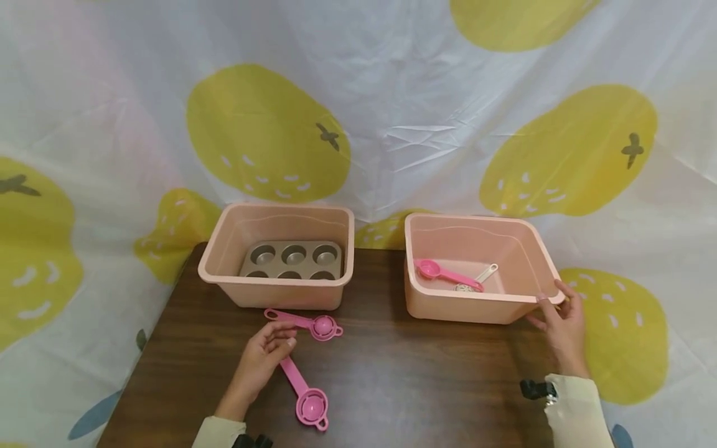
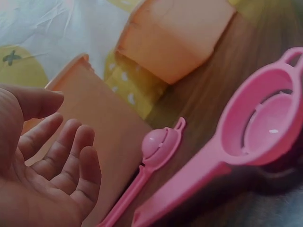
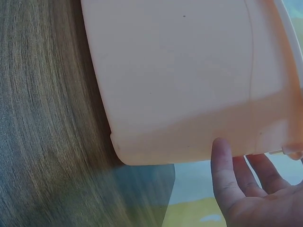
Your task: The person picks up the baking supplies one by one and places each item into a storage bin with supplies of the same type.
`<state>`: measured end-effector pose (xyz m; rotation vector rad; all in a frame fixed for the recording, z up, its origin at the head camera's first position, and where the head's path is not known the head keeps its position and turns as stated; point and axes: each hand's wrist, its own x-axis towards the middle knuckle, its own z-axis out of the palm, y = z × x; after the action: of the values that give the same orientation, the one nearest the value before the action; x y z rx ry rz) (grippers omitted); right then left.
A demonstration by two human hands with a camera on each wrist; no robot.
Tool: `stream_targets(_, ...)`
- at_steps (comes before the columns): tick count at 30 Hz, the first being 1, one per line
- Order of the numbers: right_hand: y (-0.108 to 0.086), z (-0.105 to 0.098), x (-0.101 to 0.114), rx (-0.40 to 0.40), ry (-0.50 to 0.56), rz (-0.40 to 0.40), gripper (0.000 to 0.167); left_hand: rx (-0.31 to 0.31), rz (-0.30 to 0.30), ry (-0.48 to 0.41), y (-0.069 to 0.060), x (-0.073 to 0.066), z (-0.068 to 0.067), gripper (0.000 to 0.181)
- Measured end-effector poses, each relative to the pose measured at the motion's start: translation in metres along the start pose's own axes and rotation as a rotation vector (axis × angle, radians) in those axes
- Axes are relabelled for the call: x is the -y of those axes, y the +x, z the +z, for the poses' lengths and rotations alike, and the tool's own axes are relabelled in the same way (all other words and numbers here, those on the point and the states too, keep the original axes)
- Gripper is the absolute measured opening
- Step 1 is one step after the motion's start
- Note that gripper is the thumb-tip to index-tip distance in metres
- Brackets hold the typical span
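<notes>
Fruit-print cloth (image 1: 372, 143) behind brown wood-grain table (image 1: 420, 386) with 2 peach bins (image 1: 465, 308).

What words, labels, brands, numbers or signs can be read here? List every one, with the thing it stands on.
None: no readable text in any view.
The left bin, right bin, muffin pan and pink tools show no lettering.
The dark crosses on the cloth backdrop are part of its fruit print.
</notes>
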<state>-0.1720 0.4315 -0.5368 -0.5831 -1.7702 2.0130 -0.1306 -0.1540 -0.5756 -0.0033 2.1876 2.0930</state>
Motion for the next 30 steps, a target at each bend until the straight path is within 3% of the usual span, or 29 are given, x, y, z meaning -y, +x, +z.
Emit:
stream_targets(11,-0.002,0.009,0.002,-0.029,0.053,-0.025,0.055,0.051,-0.019,0.078,-0.006,0.017,0.002,0.044)
stream_targets(17,-0.004,0.008,0.006,-0.045,0.063,-0.004,0.052,0.079,-0.004,0.147,-0.011,0.024,-0.004,0.046)
stream_targets(25,-0.003,0.007,0.004,-0.044,0.086,-0.007,0.052,0.223,0.008,0.185,-0.02,0.039,-0.008,0.055)
stream_targets(30,-0.003,0.008,0.001,-0.043,0.064,-0.005,0.053,0.218,0.003,0.207,-0.026,0.043,-0.008,0.057)
